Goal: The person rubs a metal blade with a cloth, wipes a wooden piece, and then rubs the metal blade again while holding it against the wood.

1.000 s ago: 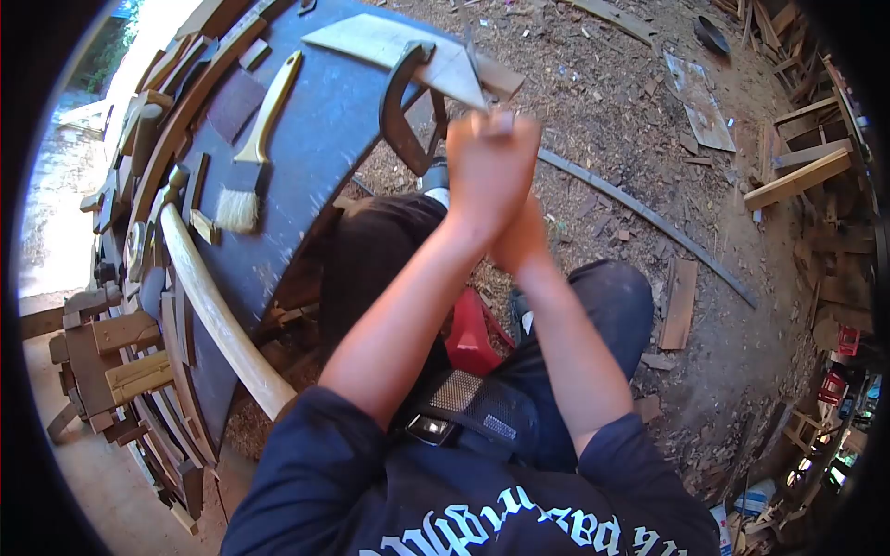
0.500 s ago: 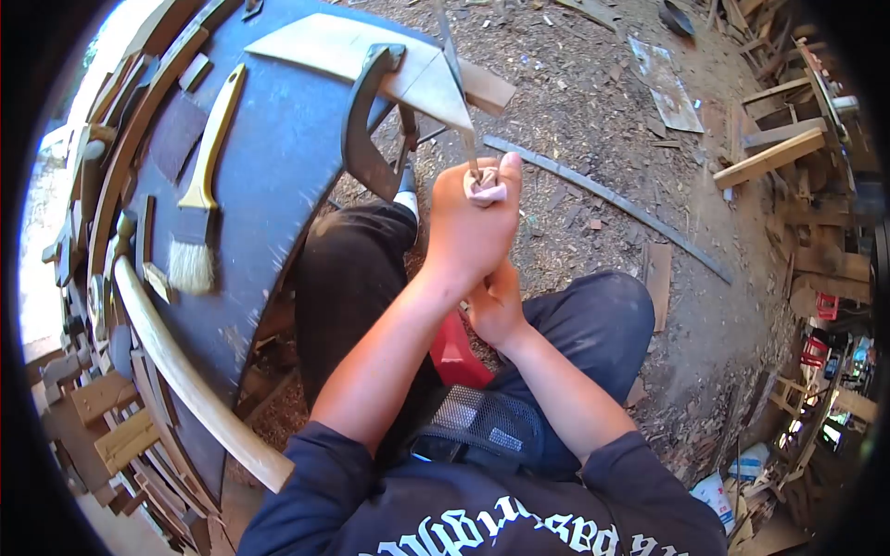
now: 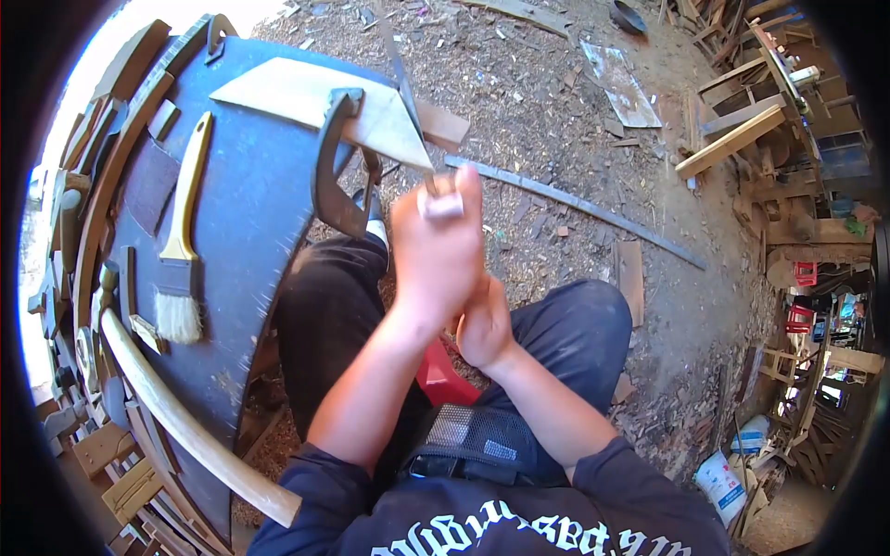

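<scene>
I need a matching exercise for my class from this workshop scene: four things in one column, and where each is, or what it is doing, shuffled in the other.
Column one
1. Paintbrush
2. Clamp
3. Left hand
4. Long grey strip

Column two
A. Closed around a tool handle
B. On the littered ground
C. Lying on the blue tabletop
D. Upper end over the pale board

Right pairs: 1-C, 2-D, 3-A, 4-B.
</scene>
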Motion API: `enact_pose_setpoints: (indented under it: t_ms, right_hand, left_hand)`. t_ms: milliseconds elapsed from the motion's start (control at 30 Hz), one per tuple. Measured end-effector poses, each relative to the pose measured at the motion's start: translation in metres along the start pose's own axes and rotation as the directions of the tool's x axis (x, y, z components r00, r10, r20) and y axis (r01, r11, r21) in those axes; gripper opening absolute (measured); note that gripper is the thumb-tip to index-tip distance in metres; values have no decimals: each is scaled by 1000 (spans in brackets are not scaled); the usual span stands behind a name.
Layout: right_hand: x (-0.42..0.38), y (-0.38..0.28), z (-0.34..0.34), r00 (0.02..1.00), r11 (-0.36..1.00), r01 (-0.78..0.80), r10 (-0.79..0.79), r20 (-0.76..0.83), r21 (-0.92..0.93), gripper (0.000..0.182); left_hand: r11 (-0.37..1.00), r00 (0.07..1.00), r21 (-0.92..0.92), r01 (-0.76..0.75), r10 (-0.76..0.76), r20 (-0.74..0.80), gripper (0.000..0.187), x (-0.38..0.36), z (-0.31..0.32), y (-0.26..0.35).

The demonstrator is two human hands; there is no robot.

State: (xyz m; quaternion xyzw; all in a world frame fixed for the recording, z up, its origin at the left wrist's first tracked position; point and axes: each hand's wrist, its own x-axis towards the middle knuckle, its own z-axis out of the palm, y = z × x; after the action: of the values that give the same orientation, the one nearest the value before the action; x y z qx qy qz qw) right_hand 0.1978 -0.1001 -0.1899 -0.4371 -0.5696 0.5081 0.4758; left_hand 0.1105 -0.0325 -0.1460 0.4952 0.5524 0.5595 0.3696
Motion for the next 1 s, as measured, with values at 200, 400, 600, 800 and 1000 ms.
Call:
enact_pose_setpoints:
  t_ms: [200,400,600,800,1000]
  right_hand:
    - [-18,4,-2,1000,997,-3,4,18,-78,56]
    - [8,-23,-2,1000,993,8,-10,-16,-120,49]
    - [-21,3,-17,998,985,57,-51,42,-162,48]
    - [4,-24,-13,997,997,-64,67,50,-53,46]
    - [-1,-13,-2,987,987,-160,160,12,17,53]
  left_hand:
    - [961,971,-154,231,-219,91,43,-20,-5,-6]
    - [931,977,-296,215,-206,61,41,9,-2,17]
    - [956,972,-180,231,-221,75,43,-33,5,-27]
    - [903,946,-291,316,-324,25,37,1,4,31]
    - [883,950,-355,306,-307,56,40,1,3,27]
